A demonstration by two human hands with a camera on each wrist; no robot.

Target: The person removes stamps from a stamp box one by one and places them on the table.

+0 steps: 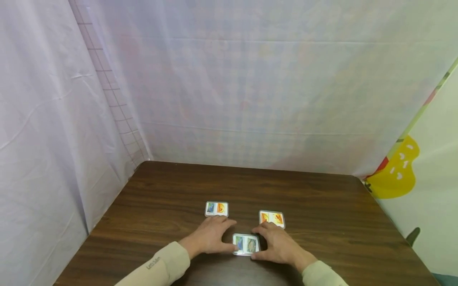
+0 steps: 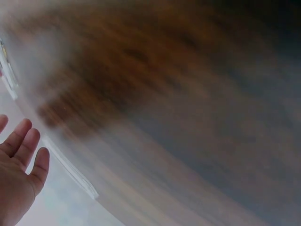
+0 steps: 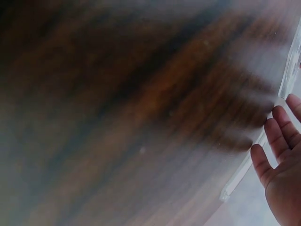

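Three flat picture tiles with clear edges lie on the table, each showing two small pictures side by side. The near tile (image 1: 246, 244), with a blue-green and a grey-green picture, lies between my hands. My left hand (image 1: 211, 235) has its thumb tip at that tile's left edge and its other fingers close to the left tile (image 1: 216, 208). My right hand (image 1: 282, 243) has its thumb by the near tile's right corner, its fingers partly covering the right tile (image 1: 273, 218). Both wrist views show loosely extended fingers, with clear tile edges (image 2: 70, 167) beside them.
The dark wood-grain table (image 1: 171, 186) has rounded far corners. White curtains (image 1: 250, 87) hang behind it and on the left. At the right is a pale cloth with a yellow printed shape (image 1: 397, 174).
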